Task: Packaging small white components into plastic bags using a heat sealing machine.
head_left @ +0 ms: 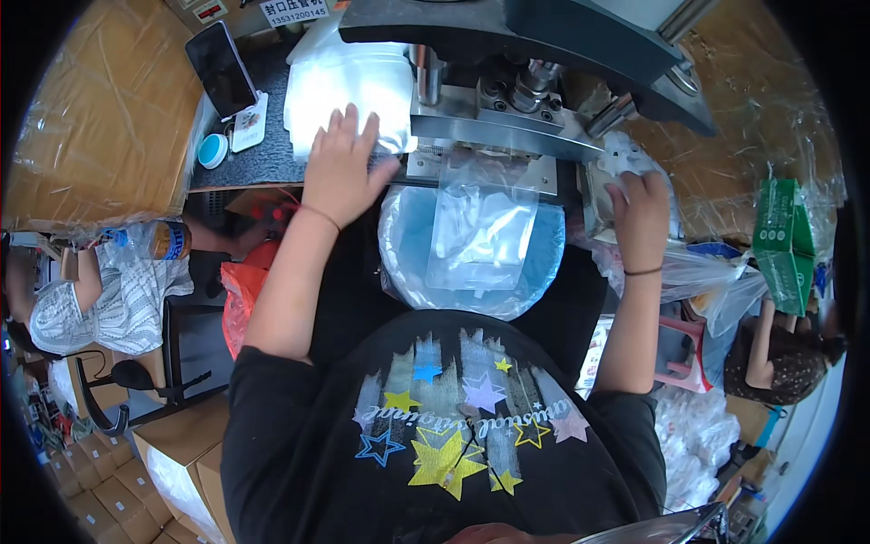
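My left hand (341, 172) lies with fingers spread on a stack of clear plastic bags (349, 77), left of a metal press (507, 118). Loosely bent and apart, the fingers of my right hand (643, 218) are at the press's right side, beside crumpled clear plastic (630, 154). Whether those fingertips touch the plastic is hard to see. From the press's front edge a clear plastic bag (485, 236) hangs over a round bin with a light-blue liner (553, 263) between my knees.
A phone (222, 68) leans on a stand at the left of the bench, near a small round teal-lidded tub (213, 150). Big cardboard boxes (100, 118) flank both sides. A red plastic bag (240, 304) hangs at the left. Other people sit farther off at left and right.
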A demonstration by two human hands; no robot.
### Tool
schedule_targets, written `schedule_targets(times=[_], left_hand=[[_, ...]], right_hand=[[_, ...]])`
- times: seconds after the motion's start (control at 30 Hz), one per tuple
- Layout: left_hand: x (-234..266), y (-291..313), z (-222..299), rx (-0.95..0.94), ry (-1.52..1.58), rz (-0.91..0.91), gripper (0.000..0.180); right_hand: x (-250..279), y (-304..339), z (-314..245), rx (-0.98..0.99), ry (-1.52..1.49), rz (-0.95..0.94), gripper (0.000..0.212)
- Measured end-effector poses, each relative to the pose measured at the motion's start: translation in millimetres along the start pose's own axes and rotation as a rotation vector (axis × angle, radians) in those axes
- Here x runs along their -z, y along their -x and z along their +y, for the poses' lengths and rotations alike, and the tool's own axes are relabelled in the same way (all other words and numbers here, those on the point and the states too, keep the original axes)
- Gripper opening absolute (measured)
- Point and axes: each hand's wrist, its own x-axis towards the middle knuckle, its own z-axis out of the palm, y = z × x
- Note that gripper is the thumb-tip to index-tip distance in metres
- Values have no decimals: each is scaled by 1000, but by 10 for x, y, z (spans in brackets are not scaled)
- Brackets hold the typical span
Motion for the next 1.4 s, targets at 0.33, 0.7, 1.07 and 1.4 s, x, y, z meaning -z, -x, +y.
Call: schedule_targets(times=[0.33,0.7,1.07,1.4], left_hand=[[289,500,551,384,1268,-145,19],[275,528,1150,418,1454,-458,20],[267,484,1453,423,1918,-888,27],[74,122,1080,652,2026,-717,18]], right_hand=[[179,8,-812,90,-750,-279,18],[399,-201,-967,-227,-1196,-52,21],[424,-227,-747,95,-979,-533,15],[-119,-192,16,-177,-25,-350,38]])
